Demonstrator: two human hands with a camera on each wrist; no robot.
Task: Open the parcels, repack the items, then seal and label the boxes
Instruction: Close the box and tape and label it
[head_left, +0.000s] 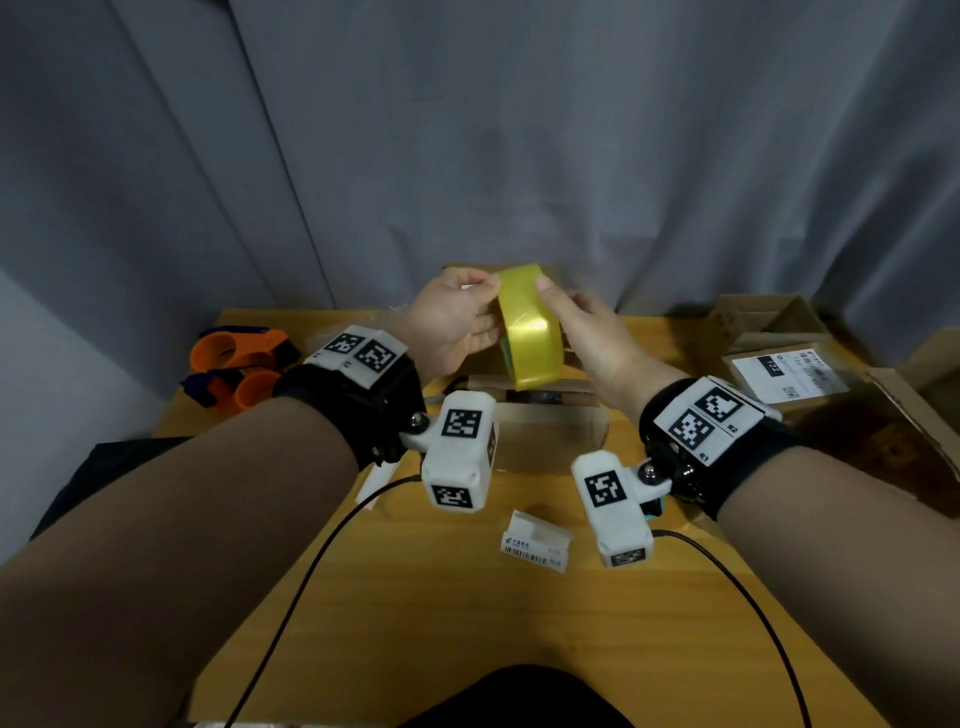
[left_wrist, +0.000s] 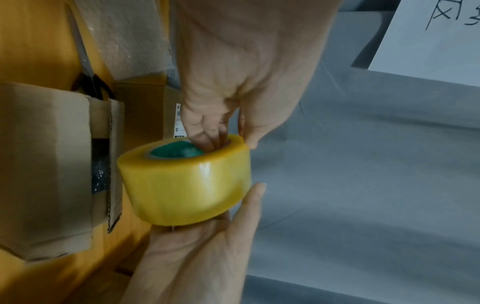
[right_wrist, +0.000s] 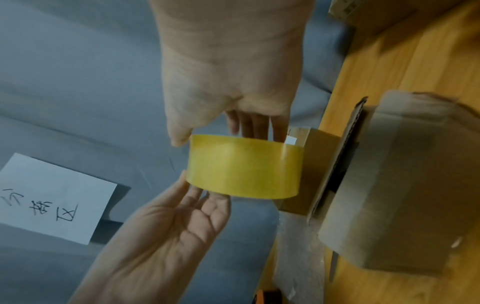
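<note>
A thick yellow tape roll (head_left: 530, 332) with a green core is held up between both hands over the wooden table (head_left: 415, 623). My left hand (head_left: 467, 312) grips it, fingers inside the core (left_wrist: 182, 152) and thumb on the outer rim. My right hand (head_left: 576, 322) holds the opposite face, thumb on top of the roll. In the left wrist view the left hand (left_wrist: 226, 123) comes from the top, the right hand (left_wrist: 207, 242) from below the roll (left_wrist: 187, 185). Under the hands stands a cardboard box (head_left: 550, 436) with loose flaps and something dark inside.
Two orange tape dispensers (head_left: 239, 364) lie at the back left. Open cartons (head_left: 769, 322) and a labelled parcel (head_left: 789, 374) sit at the right. A barcode label slip (head_left: 535, 545) lies near the front. Bubble wrap (right_wrist: 298, 257) lies beside the box. A handwritten sheet (right_wrist: 52, 195) hangs on the curtain.
</note>
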